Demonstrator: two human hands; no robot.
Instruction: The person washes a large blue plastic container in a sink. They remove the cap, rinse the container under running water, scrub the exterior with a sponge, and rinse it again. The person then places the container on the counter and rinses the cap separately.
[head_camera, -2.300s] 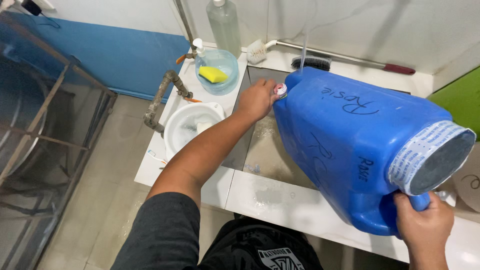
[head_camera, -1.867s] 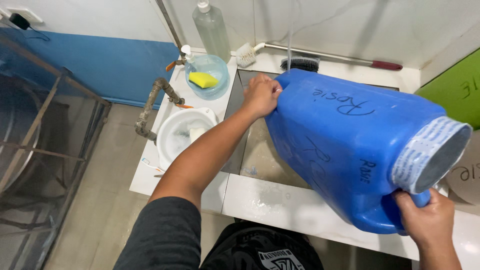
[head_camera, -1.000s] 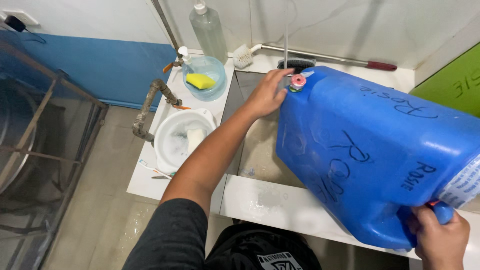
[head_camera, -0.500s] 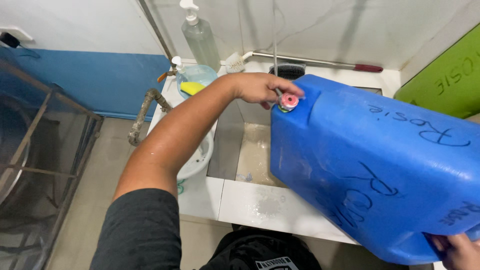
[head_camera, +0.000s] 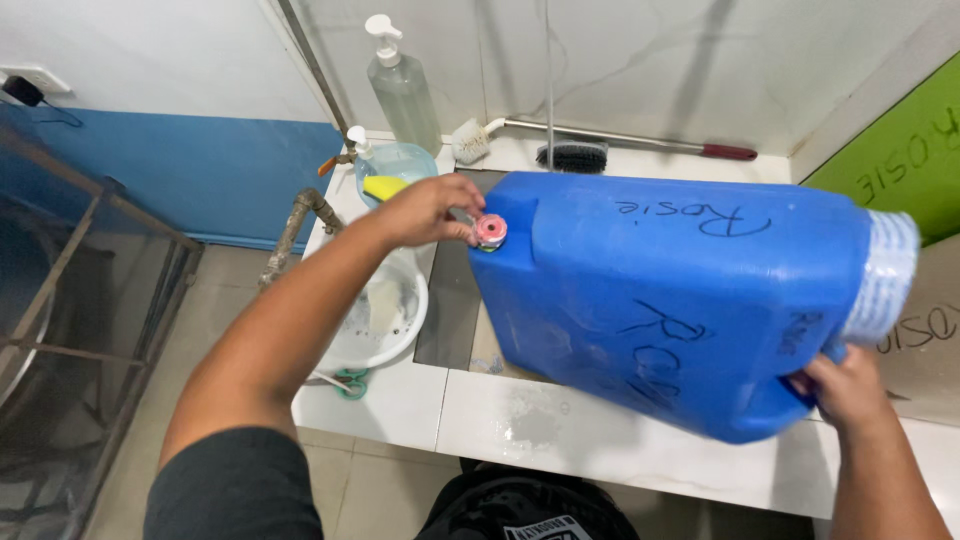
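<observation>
A large blue water container (head_camera: 680, 300) lies on its side in the air over the sink (head_camera: 455, 300). Dark handwriting marks its wall, and a clear seal wraps its neck (head_camera: 885, 275) at the right. My left hand (head_camera: 430, 208) reaches across, and its fingertips pinch the small pink tap (head_camera: 490, 230) on the container's left end. My right hand (head_camera: 845, 385) grips the blue handle under the neck and carries the weight.
A white bowl (head_camera: 385, 320) sits on the counter left of the sink, by a light blue bowl with a yellow sponge (head_camera: 385, 170) and a pump bottle (head_camera: 400, 85). Two brushes (head_camera: 575, 155) lie at the back. A metal pipe (head_camera: 290, 230) and a metal frame (head_camera: 90, 300) stand at the left.
The container has swung left and levelled out, neck end raised. My left hand followed the pink tap leftwards and now pinches it. My right hand has come up into view.
</observation>
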